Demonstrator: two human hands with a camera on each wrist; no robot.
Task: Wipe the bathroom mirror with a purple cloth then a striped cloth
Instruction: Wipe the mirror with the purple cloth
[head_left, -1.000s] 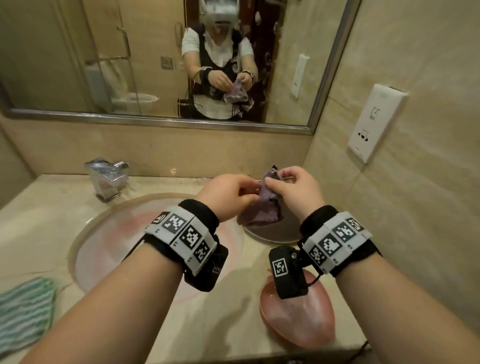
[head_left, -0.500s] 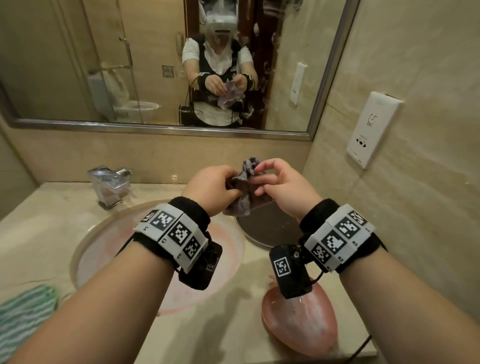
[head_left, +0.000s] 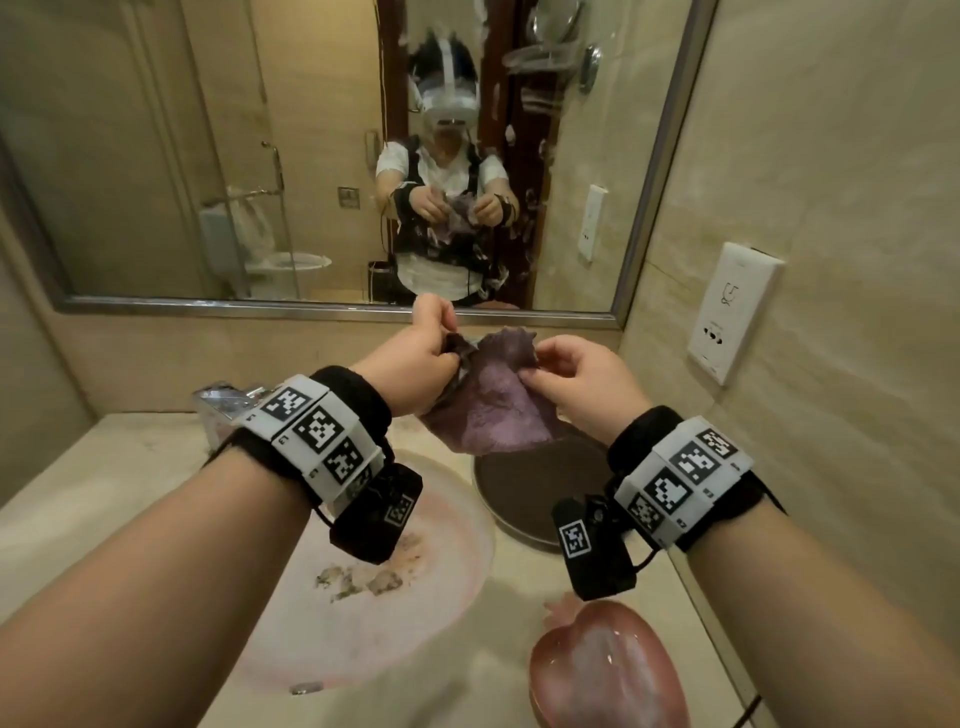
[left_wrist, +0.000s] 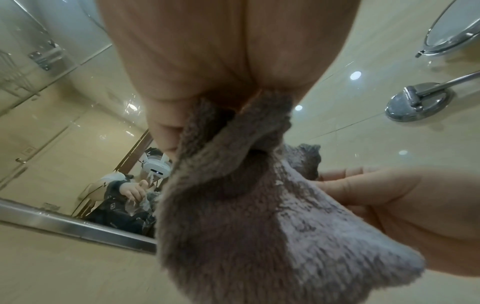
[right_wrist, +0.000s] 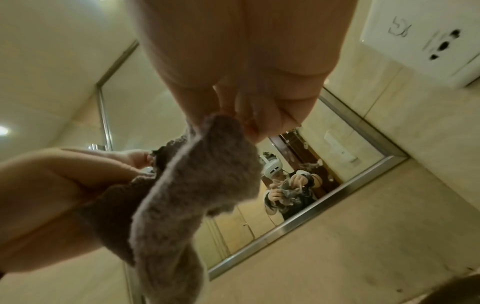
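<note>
A fluffy purple cloth (head_left: 493, 400) hangs spread between both hands, just below the mirror (head_left: 311, 156) and above the counter. My left hand (head_left: 415, 358) pinches its upper left corner, and my right hand (head_left: 576, 379) pinches its upper right edge. The left wrist view shows the cloth (left_wrist: 259, 216) bunched under my thumb and fingers. In the right wrist view the cloth (right_wrist: 194, 185) hangs from my pinched fingertips, with the mirror (right_wrist: 298, 164) behind it. The mirror glass carries smears and streaks near its middle. No striped cloth shows in these views.
Below the hands lie a pink sink basin (head_left: 374, 597) with grime, a dark round tray (head_left: 524, 493) and a pink leaf-shaped dish (head_left: 608, 670). A chrome tap (head_left: 223, 400) stands at the back left. A white wall socket (head_left: 732, 312) is on the right wall.
Both hands rose toward the mirror and moved apart, which spread the bunched purple cloth open. The view tilted up, and the striped cloth at the lower left has left the frame.
</note>
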